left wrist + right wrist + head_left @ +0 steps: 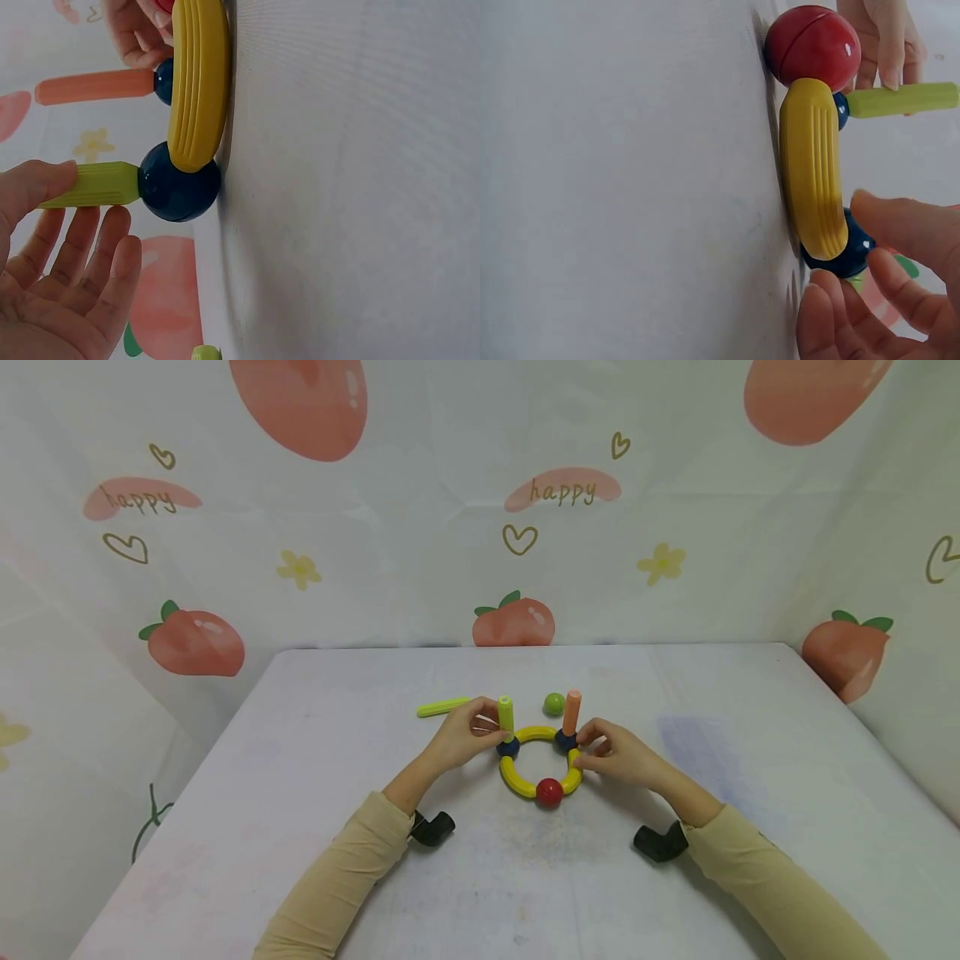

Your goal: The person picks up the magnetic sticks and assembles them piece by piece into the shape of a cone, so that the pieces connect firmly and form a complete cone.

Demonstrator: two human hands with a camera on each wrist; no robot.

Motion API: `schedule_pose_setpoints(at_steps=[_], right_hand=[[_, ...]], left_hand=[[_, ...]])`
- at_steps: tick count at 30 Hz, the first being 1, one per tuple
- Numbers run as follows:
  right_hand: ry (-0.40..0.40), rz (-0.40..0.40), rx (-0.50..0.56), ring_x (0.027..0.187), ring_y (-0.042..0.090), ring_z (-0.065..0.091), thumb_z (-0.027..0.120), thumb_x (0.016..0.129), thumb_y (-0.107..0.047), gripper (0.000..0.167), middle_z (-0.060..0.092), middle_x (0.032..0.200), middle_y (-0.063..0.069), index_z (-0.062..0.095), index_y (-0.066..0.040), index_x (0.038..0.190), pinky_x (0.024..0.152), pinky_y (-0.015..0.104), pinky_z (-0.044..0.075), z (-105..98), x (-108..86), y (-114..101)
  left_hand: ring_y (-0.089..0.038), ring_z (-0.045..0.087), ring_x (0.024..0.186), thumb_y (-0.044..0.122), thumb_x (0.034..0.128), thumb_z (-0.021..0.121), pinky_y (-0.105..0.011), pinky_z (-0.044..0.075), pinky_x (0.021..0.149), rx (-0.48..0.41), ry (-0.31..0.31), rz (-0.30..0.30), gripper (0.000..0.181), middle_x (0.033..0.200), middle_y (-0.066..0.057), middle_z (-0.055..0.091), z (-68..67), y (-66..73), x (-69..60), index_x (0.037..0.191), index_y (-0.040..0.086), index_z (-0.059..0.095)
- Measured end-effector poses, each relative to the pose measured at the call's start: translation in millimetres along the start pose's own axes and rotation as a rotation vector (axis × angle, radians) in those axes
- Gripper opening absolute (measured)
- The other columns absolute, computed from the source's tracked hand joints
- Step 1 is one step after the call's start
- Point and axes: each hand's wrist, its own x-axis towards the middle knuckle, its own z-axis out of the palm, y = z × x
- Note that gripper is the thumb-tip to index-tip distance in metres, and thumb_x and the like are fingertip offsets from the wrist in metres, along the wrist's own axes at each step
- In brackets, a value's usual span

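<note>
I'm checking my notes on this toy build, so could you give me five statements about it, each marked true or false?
1. The left hand holds the upright green stick. True.
2. The red ball sits between two yellow pieces. True.
3. The orange stick stands on the red ball. False: the orange stick stands on a dark blue ball.
4. The green ball lies apart from the yellow pieces. True.
5. Both green sticks stand upright. False: the second green stick lies flat.

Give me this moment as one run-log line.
left hand: pinches upright green stick; right hand: curled around navy ball under orange stick; nearby: yellow arcs, red ball, green ball, loose green stick
</note>
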Motion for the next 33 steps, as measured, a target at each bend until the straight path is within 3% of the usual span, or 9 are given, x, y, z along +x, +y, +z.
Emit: schedule_pose_setpoints(at_steps=[12, 19, 25, 33], right_hand=[[0.016, 0.031, 0.055, 0.081, 0.02, 0.06, 0.066, 0.086, -0.012, 0.039, 0.053, 0.119, 0.025, 0.045, 0.001, 0.115, 0.071, 0.024, 0.048, 2, 11.8, 0], [-0.044, 0.045, 0.044, 0.089, 0.026, 0.062, 0.065, 0.087, -0.014, 0.051, 0.047, 0.132, 0.028, 0.042, 0.0, 0.13, 0.069, 0.027, 0.05, -1, 15.0, 0], [-0.105, 0.026, 0.045, 0.093, 0.026, 0.063, 0.065, 0.087, -0.018, 0.055, 0.044, 0.136, 0.029, 0.041, -0.002, 0.134, 0.069, 0.027, 0.05, -4, 15.6, 2], [-0.159, 0.03, 0.049, 0.083, 0.017, 0.059, 0.07, 0.083, -0.019, 0.061, 0.045, 0.134, 0.027, 0.041, -0.003, 0.134, 0.073, 0.027, 0.047, -7, 12.7, 3]], left_hand=[[-0.028, 0.064, 0.101, 0.008, 0.0838, 0.068, -0.03, 0.054, 0.086, 0.02, 0.012, 0.006, 0.031, 0.112, -0.015, 0.062, -2.0, -1.0, -0.5, 0.112, 0.003, 0.057], [-0.026, 0.064, 0.102, 0.009, 0.0838, 0.068, -0.03, 0.053, 0.087, 0.023, 0.014, -0.029, 0.031, 0.112, -0.014, 0.063, -3.2, -0.5, -1.5, 0.112, 0.004, 0.057], [-0.026, 0.064, 0.1, 0.01, 0.0844, 0.067, -0.03, 0.054, 0.085, 0.02, 0.013, -0.023, 0.027, 0.109, -0.014, 0.063, -3.6, -2.2, -1.8, 0.109, 0.004, 0.058], [-0.024, 0.064, 0.097, 0.01, 0.0851, 0.067, -0.03, 0.054, 0.085, 0.019, 0.012, -0.019, 0.026, 0.109, -0.013, 0.063, -4.6, -2.8, -3.4, 0.11, 0.005, 0.058]])
